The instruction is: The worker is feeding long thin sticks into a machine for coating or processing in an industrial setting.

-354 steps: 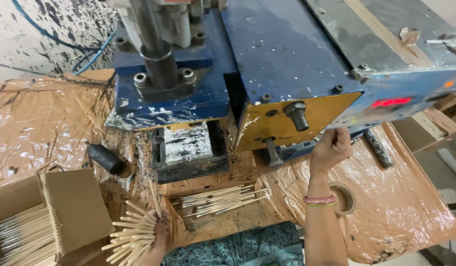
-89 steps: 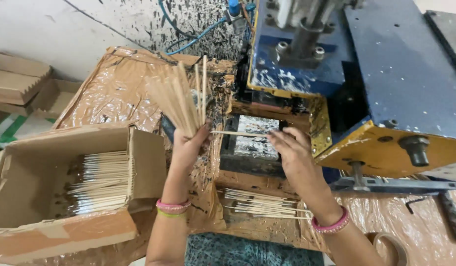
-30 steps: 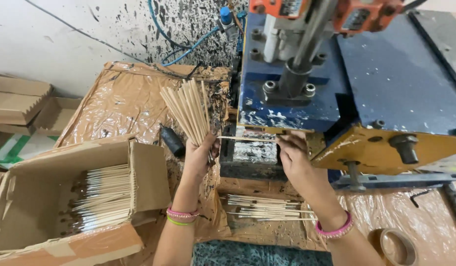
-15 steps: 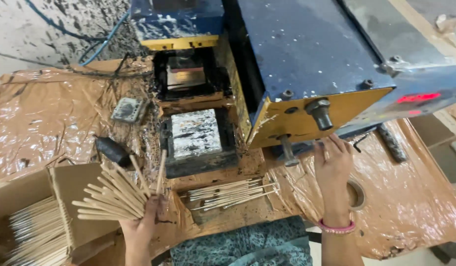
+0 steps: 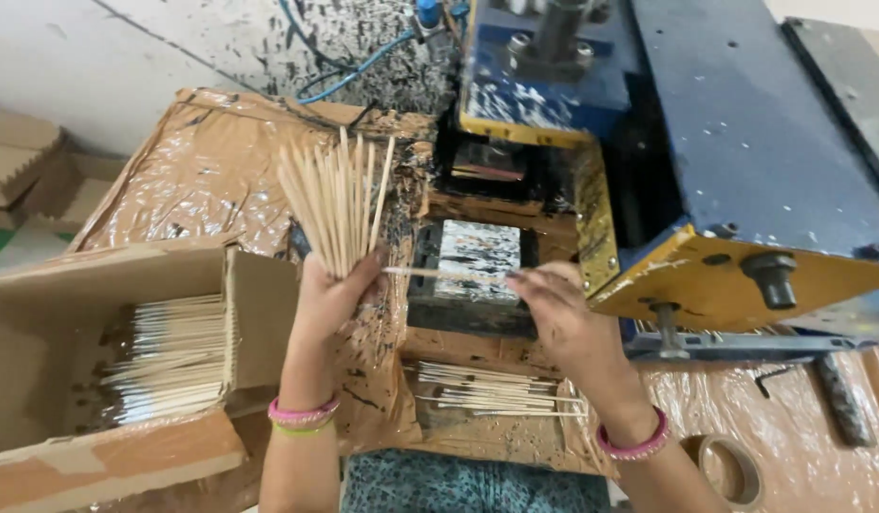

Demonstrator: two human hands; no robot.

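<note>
— While the cardboard box (image 5: 97, 380) of stacked sticks is sitting just left of the left hand (image 5: 330, 294), what is that hand doing?

— It is clamping a fanned bundle of wooden sticks (image 5: 333, 204), pointing up and away from it.

— And further right?

— A single stick (image 5: 449, 274) is lying level between the hands, over the paint-spattered block (image 5: 477, 261); the right hand (image 5: 563, 318) is pinching its far end. Below both hands, loose sticks (image 5: 496, 391) are lying on the tabletop (image 5: 211, 180). Right of the right hand, the blue and yellow machine (image 5: 744, 190) is standing.

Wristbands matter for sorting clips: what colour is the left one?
Pink, over a yellow-green band, head view.
</note>
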